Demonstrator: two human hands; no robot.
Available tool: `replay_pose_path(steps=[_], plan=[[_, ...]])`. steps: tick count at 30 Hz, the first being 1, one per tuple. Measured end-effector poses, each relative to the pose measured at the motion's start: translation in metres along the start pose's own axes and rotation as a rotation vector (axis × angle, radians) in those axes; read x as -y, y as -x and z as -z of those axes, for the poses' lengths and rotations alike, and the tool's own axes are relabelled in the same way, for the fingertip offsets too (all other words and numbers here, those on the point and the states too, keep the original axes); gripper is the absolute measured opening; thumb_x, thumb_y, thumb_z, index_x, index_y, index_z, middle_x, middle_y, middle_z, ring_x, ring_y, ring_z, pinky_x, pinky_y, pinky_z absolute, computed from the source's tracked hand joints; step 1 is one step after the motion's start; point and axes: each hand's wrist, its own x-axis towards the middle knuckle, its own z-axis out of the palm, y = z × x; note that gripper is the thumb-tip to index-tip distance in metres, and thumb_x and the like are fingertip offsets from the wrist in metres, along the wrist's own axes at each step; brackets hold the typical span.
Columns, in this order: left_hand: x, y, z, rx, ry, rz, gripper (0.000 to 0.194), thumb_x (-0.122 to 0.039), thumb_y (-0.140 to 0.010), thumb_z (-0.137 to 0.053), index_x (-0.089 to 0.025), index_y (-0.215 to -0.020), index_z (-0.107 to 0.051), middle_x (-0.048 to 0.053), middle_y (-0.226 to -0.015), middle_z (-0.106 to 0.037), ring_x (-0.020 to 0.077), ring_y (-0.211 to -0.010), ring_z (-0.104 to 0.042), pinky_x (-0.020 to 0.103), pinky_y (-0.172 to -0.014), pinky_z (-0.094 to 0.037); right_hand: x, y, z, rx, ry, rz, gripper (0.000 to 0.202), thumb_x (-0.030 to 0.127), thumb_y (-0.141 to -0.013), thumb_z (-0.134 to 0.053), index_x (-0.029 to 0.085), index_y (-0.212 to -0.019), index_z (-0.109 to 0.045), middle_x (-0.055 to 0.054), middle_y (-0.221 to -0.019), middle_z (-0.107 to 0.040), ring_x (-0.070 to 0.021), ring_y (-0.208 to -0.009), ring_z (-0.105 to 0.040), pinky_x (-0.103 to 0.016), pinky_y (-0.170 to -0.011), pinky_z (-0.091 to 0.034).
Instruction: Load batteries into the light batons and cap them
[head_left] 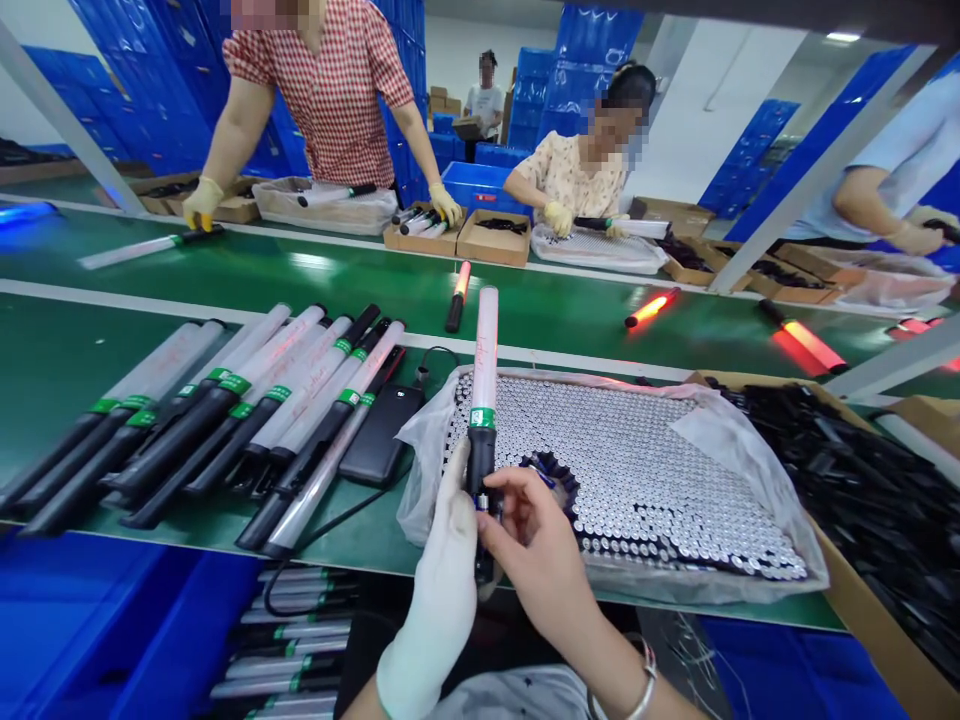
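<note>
My left hand (442, 585), in a white glove, is closed round the black handle of a light baton (486, 370). The baton stands upright, with a white tube on top and a green band below it. My right hand (540, 550) is bare, its thumb and index finger pinching a small battery (482, 502) at the handle's side. How far the battery sits inside the handle is hard to see. Right behind both hands lies a plastic-lined tray (806, 535) packed with upright batteries (600, 430); dark gaps show among them.
Several batons (247, 370) lie in a pile at left, next to a black power bank (381, 435) with a cable. A cardboard box (874, 600) of black parts stands at right. Lit red batons (651, 308) lie on the green conveyor (337, 275); co-workers work across it.
</note>
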Motion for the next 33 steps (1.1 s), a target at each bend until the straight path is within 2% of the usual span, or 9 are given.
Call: replay_pose_path(steps=[2, 5, 10, 12, 16, 20, 25, 29, 33], plan=[[-0.005, 0.002, 0.0, 0.017, 0.009, 0.045, 0.063, -0.055, -0.093, -0.045, -0.032, -0.149, -0.03, 0.007, -0.102, -0.064, 0.0207, -0.102, -0.062, 0.031, -0.084, -0.054, -0.002, -0.005, 0.011, 0.03, -0.078, -0.003, 0.029, 0.033, -0.082, -0.062, 0.023, -0.108, -0.056, 0.004, -0.074, -0.044, -0.0113, -0.061, -0.044, -0.023, -0.054, -0.04], [-0.011, 0.002, -0.001, 0.126, 0.152, 0.158, 0.064, -0.047, -0.094, -0.049, -0.038, -0.15, -0.021, -0.004, -0.071, -0.049, 0.0112, -0.051, -0.051, 0.02, -0.041, -0.043, 0.002, -0.019, 0.048, 0.022, 0.063, 0.031, 0.026, 0.038, -0.087, -0.058, 0.022, -0.107, -0.059, 0.001, -0.077, -0.054, -0.0136, -0.067, -0.052, -0.025, -0.059, -0.044], [-0.018, -0.002, -0.002, 0.197, 0.335, 0.185, 0.063, -0.033, -0.092, -0.053, -0.039, -0.148, -0.025, -0.001, -0.088, -0.051, 0.008, -0.052, -0.05, 0.021, -0.044, -0.045, 0.003, -0.04, 0.093, 0.272, 0.742, 0.057, 0.015, 0.02, -0.089, -0.057, 0.023, -0.087, -0.071, -0.003, -0.087, -0.072, -0.0182, -0.077, -0.063, -0.031, -0.072, -0.047], [-0.021, -0.002, -0.001, 0.198, 0.386, 0.217, 0.064, -0.028, -0.091, -0.054, -0.04, -0.148, -0.026, -0.001, -0.087, -0.051, 0.0081, -0.052, -0.048, 0.02, -0.042, -0.041, -0.001, -0.043, 0.088, 0.408, 0.904, 0.067, 0.016, 0.016, -0.088, -0.057, 0.023, -0.092, -0.072, -0.003, -0.093, -0.073, -0.0215, -0.087, -0.065, -0.033, -0.077, -0.048], [-0.025, -0.001, 0.005, 0.184, 0.499, 0.314, 0.073, -0.015, -0.079, -0.049, -0.041, -0.145, -0.032, 0.001, -0.089, -0.052, 0.0063, -0.048, -0.042, 0.015, -0.038, -0.025, -0.008, -0.044, 0.066, 0.472, 1.039, 0.062, 0.022, 0.013, -0.085, -0.06, 0.021, -0.104, -0.067, -0.007, -0.093, -0.071, -0.0253, -0.084, -0.066, -0.035, -0.071, -0.048], [-0.025, 0.002, 0.009, 0.215, 0.526, 0.351, 0.083, -0.011, -0.066, -0.046, -0.037, -0.144, -0.038, 0.001, -0.083, -0.051, 0.0063, -0.047, -0.041, 0.016, -0.04, -0.02, -0.006, -0.042, 0.068, 0.409, 0.92, 0.114, 0.028, 0.014, -0.087, -0.056, 0.023, -0.111, -0.066, -0.005, -0.094, -0.071, -0.0225, -0.083, -0.065, -0.033, -0.071, -0.047], [-0.026, -0.001, 0.004, 0.181, 0.383, 0.394, 0.065, -0.027, -0.084, -0.057, -0.041, -0.144, -0.036, 0.0, -0.088, -0.054, 0.0023, -0.044, -0.039, 0.013, -0.037, -0.019, 0.002, -0.024, 0.081, 0.173, 0.536, 0.103, 0.018, 0.023, -0.086, -0.061, 0.026, -0.101, -0.07, 0.0, -0.08, -0.069, -0.015, -0.067, -0.059, -0.028, -0.063, -0.047], [-0.02, -0.006, -0.001, 0.195, 0.272, 0.353, 0.068, -0.048, -0.088, -0.058, -0.033, -0.148, -0.03, -0.006, -0.063, -0.043, 0.0045, -0.038, -0.031, 0.013, -0.033, -0.017, 0.013, -0.007, 0.066, -0.049, 0.288, 0.204, 0.014, 0.027, -0.085, -0.065, 0.024, -0.098, -0.07, -0.001, -0.083, -0.07, -0.0134, -0.064, -0.058, -0.026, -0.058, -0.049], [-0.005, -0.007, -0.001, 0.139, 0.222, 0.327, 0.064, -0.057, -0.089, -0.05, -0.027, -0.144, -0.041, -0.007, -0.05, -0.037, 0.0066, -0.033, -0.025, 0.016, -0.029, -0.02, 0.019, -0.009, 0.043, -0.022, 0.312, 0.467, 0.014, 0.015, -0.085, -0.065, 0.022, -0.097, -0.069, -0.001, -0.08, -0.071, -0.0128, -0.063, -0.059, -0.026, -0.058, -0.05]])
